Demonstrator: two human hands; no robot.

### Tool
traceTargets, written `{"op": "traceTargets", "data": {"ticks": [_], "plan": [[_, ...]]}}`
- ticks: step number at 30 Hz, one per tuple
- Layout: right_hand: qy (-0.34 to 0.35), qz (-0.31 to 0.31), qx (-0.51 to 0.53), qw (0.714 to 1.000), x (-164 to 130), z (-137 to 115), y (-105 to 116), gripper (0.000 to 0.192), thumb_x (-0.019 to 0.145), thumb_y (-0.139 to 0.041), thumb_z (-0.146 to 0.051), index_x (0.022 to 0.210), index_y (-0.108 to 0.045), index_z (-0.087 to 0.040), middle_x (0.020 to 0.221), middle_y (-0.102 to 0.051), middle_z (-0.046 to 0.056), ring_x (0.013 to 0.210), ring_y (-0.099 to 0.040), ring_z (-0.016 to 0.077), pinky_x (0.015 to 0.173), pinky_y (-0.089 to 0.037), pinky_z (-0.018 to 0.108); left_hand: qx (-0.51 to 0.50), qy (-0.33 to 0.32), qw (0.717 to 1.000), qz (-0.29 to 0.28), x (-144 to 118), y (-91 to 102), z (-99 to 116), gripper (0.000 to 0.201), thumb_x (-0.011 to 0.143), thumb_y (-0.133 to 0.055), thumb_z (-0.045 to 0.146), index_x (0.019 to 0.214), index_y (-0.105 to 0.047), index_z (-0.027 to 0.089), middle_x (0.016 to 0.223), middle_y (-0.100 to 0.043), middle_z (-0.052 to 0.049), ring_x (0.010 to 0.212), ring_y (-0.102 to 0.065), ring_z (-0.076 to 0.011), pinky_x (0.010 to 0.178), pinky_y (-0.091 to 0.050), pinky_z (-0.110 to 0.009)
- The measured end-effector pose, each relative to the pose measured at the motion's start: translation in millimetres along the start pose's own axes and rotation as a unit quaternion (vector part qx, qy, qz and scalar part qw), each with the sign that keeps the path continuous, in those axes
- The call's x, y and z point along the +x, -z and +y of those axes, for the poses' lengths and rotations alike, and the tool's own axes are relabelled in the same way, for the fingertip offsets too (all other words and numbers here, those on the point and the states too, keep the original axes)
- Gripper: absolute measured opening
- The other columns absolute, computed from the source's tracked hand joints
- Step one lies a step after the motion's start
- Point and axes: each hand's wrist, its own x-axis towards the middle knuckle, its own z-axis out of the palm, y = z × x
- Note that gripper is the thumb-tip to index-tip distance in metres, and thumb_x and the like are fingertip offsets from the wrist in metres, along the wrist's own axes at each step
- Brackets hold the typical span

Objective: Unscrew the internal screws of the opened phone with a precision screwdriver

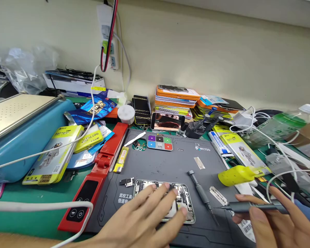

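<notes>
Head view: left hand (144, 217) open, fingers spread flat on opened phone (182, 201) lying on grey mat (170, 162) on desk. Right hand (276, 224) grips a slim screwdriver (250, 206), tip near razor blade (218, 195).

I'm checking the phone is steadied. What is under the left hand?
Under the left hand lies an opened phone on the grey mat, its inner parts showing beyond the fingertips. The phone's lower left part is covered by the hand and cannot be seen.
</notes>
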Motion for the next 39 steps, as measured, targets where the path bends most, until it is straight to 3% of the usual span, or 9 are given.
{"op": "traceTargets", "data": {"ticks": [4,9,16,19,24,27,31,35,39], "plan": [[0.007,-0.034,-0.040,0.999,-3,0,4,0.072,0.096,-0.073,-0.057,0.156,-0.058,-0.021,0.103,-0.080,0.013,0.073,-0.074,0.0258,0.065,-0.068,0.042,-0.017,0.038,0.992,-0.123,0,4.8,-6,0.073,0.110,-0.046,0.071,0.163,-0.049,0.020,0.160,-0.062,-0.016,0.140,-0.066,-0.0359,0.113,-0.052,-0.046],[0.033,-0.074,-0.087,0.993,-12,5,5,0.065,0.099,-0.068,-0.056,0.155,-0.058,-0.023,0.113,-0.082,0.011,0.082,-0.081,0.0272,0.077,-0.072,0.041,-0.014,0.094,0.980,-0.174,6,10.6,-8,0.068,0.109,-0.055,0.056,0.165,-0.046,0.018,0.152,-0.069,-0.018,0.125,-0.074,-0.0361,0.104,-0.057,-0.047],[0.054,-0.101,-0.098,0.989,-12,0,3,0.055,0.103,-0.065,-0.050,0.152,-0.059,-0.026,0.112,-0.083,0.009,0.083,-0.081,0.0251,0.069,-0.070,0.034,-0.019,0.100,0.974,-0.201,6,25.8,-7,0.081,0.089,-0.060,0.024,0.168,-0.040,0.022,0.150,-0.069,-0.015,0.124,-0.070,-0.0366,0.103,-0.057,-0.051],[0.056,-0.097,-0.105,0.988,-12,-2,3,0.055,0.103,-0.065,-0.050,0.152,-0.059,-0.028,0.114,-0.083,0.009,0.084,-0.081,0.0246,0.059,-0.065,0.030,-0.024,0.104,0.969,-0.222,5,28.0,-3,0.088,0.084,-0.060,0.019,0.169,-0.039,0.021,0.144,-0.072,-0.016,0.115,-0.072,-0.0375,0.099,-0.059,-0.052],[0.065,-0.095,-0.134,0.984,-12,-3,5,0.052,0.102,-0.064,-0.053,0.149,-0.062,-0.030,0.111,-0.082,0.008,0.079,-0.081,0.0244,0.050,-0.057,0.029,-0.017,0.086,0.966,-0.244,2,24.0,4,0.088,0.088,-0.064,0.028,0.171,-0.036,0.021,0.152,-0.065,-0.022,0.110,-0.074,-0.0422,0.094,-0.059,-0.053],[0.064,-0.101,-0.122,0.985,-12,-3,5,0.051,0.102,-0.064,-0.052,0.149,-0.062,-0.031,0.111,-0.081,0.008,0.078,-0.080,0.0236,0.062,-0.064,0.033,-0.005,0.089,0.965,-0.247,-1,23.6,8,0.087,0.091,-0.066,0.033,0.172,-0.035,0.023,0.158,-0.060,-0.022,0.108,-0.074,-0.0416,0.094,-0.058,-0.054],[0.060,-0.102,-0.100,0.988,-12,-2,3,0.053,0.102,-0.065,-0.050,0.150,-0.060,-0.029,0.113,-0.082,0.008,0.081,-0.080,0.0241,0.079,-0.069,0.039,0.002,0.096,0.968,-0.230,-6,23.2,17,0.088,0.092,-0.068,0.037,0.172,-0.035,0.025,0.159,-0.059,-0.022,0.094,-0.073,-0.0369,0.080,-0.056,-0.048],[0.053,-0.108,-0.085,0.989,-12,2,3,0.056,0.103,-0.065,-0.050,0.153,-0.057,-0.028,0.115,-0.082,0.009,0.082,-0.079,0.0240,0.079,-0.069,0.039,0.027,0.125,0.970,-0.207,-3,21.9,20,0.083,0.095,-0.068,0.038,0.171,-0.039,0.025,0.160,-0.058,-0.023,0.090,-0.071,-0.0353,0.077,-0.055,-0.048],[0.041,-0.112,-0.073,0.990,-11,6,4,0.055,0.103,-0.065,-0.051,0.153,-0.058,-0.029,0.117,-0.082,0.009,0.082,-0.079,0.0242,0.077,-0.068,0.039,0.029,0.108,0.972,-0.208,6,19.9,12,0.077,0.101,-0.063,0.047,0.170,-0.041,0.020,0.156,-0.061,-0.027,0.089,-0.073,-0.0360,0.073,-0.059,-0.047]]}}
